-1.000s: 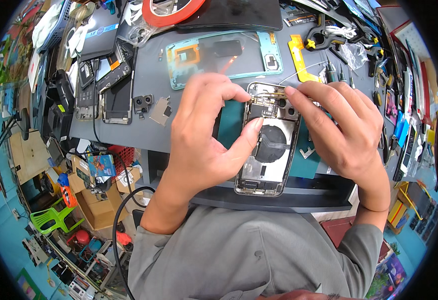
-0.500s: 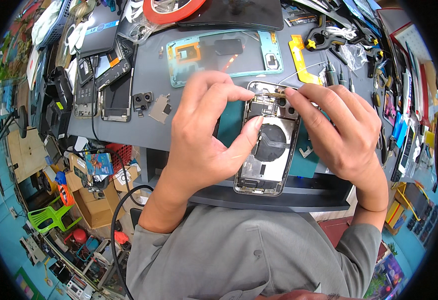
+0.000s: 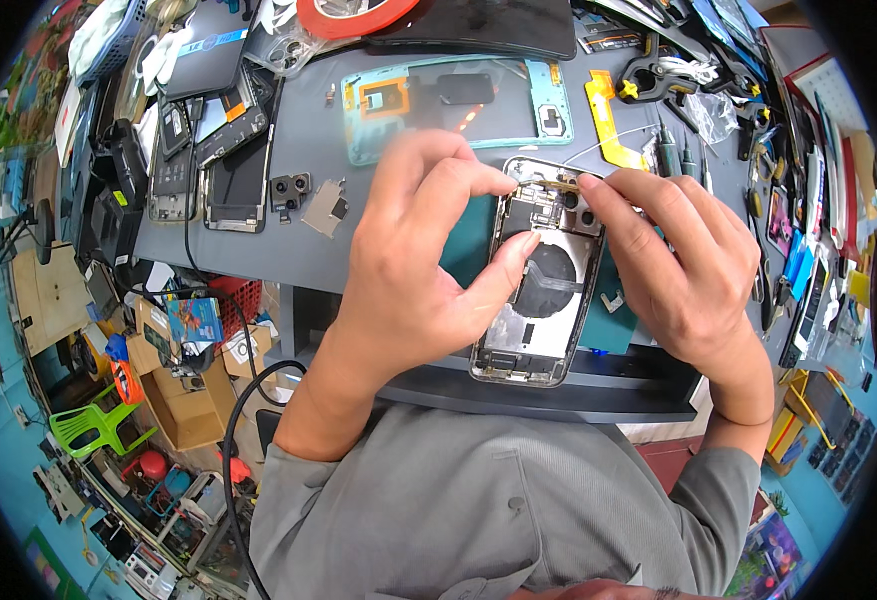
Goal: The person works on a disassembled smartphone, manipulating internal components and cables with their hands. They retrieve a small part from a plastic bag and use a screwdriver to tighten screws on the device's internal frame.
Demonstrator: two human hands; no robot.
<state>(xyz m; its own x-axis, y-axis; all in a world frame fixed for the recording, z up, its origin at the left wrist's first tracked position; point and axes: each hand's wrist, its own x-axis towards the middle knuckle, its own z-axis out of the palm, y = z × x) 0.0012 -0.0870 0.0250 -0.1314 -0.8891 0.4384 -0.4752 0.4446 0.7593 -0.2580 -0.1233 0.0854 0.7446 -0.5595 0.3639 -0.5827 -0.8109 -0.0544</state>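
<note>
A phone housing [image 3: 560, 336] with its back off lies in front of me, its inner metal plate, round black coil [image 3: 544, 280] and camera lenses [image 3: 578, 208] showing. Across its top end runs a thin brownish strip [image 3: 550, 185]. My right hand [image 3: 680, 245] pinches the strip's right end between thumb and forefinger. On the other side, the forefinger of my left hand [image 3: 413, 255] reaches the strip's left end. The left thumb is spread apart from it, its tip over the housing near the coil. Under the housing is a green mat [image 3: 608, 330], partly covered.
Beyond my hands lies a light-blue phone frame [image 3: 438, 140]. A yellow flex cable [image 3: 608, 125] and black clamps [image 3: 648, 75] lie at the far right. Opened phones [image 3: 233, 190], a camera module [image 3: 288, 192] and a metal shield plate [image 3: 326, 208] are to the left.
The view has shifted slightly. Both hands keep nearly the same place at the housing's top end, and the strip stays between them.
</note>
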